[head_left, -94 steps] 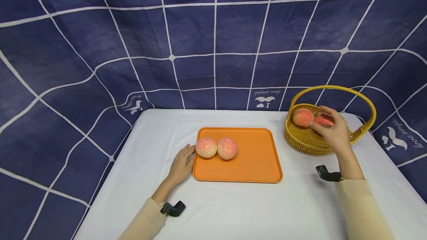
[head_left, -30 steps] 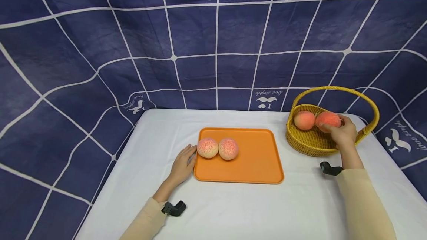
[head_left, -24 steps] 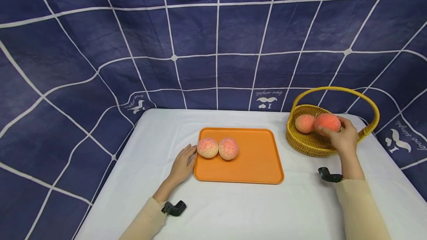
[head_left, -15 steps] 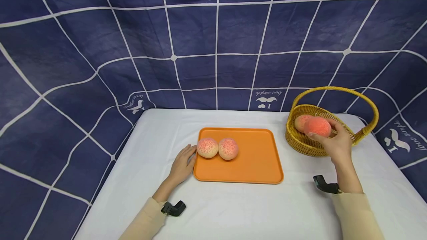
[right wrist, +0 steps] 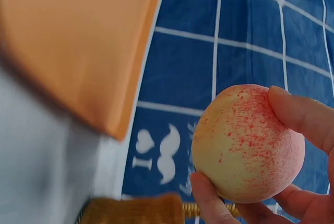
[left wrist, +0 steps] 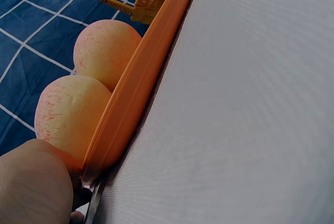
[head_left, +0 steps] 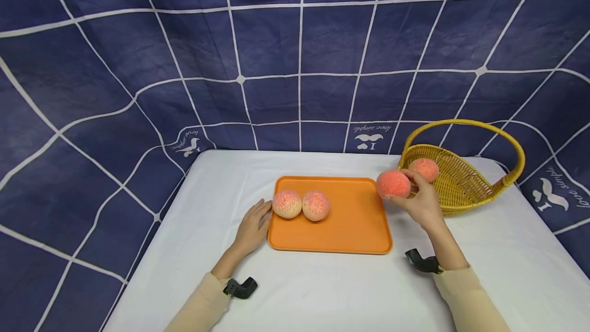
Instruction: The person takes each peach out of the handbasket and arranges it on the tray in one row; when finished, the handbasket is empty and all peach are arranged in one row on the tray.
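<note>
My right hand (head_left: 420,202) pinches a pink-red peach (head_left: 393,184) between thumb and fingers, in the air by the right rim of the orange tray (head_left: 350,219). The right wrist view shows this peach (right wrist: 245,145) close up, yellow with red speckles. Two more peaches, one at the left (head_left: 287,204) and one beside it (head_left: 315,205), sit touching on the tray's left side. My left hand (head_left: 251,227) lies with extended fingers against the tray's left edge. Another peach (head_left: 424,169) stays in the wicker basket (head_left: 461,188), partly behind my right hand.
The basket's tall arched handle (head_left: 465,123) rises at the table's back right. A white cloth (head_left: 322,291) covers the table. Behind it hangs a dark blue curtain (head_left: 332,96) with white grid lines.
My right hand has gripped a peach in the basket, lifted it out and carried it left to the tray's right rim. My left hand and the two tray peaches have not moved.
</note>
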Demonstrator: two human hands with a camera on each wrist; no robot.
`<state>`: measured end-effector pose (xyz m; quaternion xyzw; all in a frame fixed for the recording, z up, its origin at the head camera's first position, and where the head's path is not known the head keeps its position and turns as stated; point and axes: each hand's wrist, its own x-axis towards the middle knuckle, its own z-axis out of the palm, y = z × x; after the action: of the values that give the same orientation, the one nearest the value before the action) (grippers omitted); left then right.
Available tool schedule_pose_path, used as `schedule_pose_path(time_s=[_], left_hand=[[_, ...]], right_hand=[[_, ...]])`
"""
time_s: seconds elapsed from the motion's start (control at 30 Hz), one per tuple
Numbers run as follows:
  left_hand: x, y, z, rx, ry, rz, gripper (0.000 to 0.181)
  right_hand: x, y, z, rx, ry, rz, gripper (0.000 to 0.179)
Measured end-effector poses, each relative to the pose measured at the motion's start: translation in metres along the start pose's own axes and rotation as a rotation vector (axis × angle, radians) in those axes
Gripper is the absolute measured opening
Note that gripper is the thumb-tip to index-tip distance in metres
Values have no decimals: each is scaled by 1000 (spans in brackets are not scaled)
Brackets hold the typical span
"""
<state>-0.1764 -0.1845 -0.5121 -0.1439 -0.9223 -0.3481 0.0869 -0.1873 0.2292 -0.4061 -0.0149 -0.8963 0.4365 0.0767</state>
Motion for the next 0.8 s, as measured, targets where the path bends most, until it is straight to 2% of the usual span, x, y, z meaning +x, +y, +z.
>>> schedule_pose_path(time_s=[0.3, 0.63, 0.8], left_hand=[[0, 0, 0, 6, -2, 0, 44], [0, 0, 0, 1, -3, -6, 44], [0, 0, 0, 4, -5, -10, 44]], right_hand=[[-1, -17, 35, 25, -120, -61, 74], [-8, -25, 69, 34, -173, -106, 73], [-8, -22, 80, 36, -193, -90, 73]])
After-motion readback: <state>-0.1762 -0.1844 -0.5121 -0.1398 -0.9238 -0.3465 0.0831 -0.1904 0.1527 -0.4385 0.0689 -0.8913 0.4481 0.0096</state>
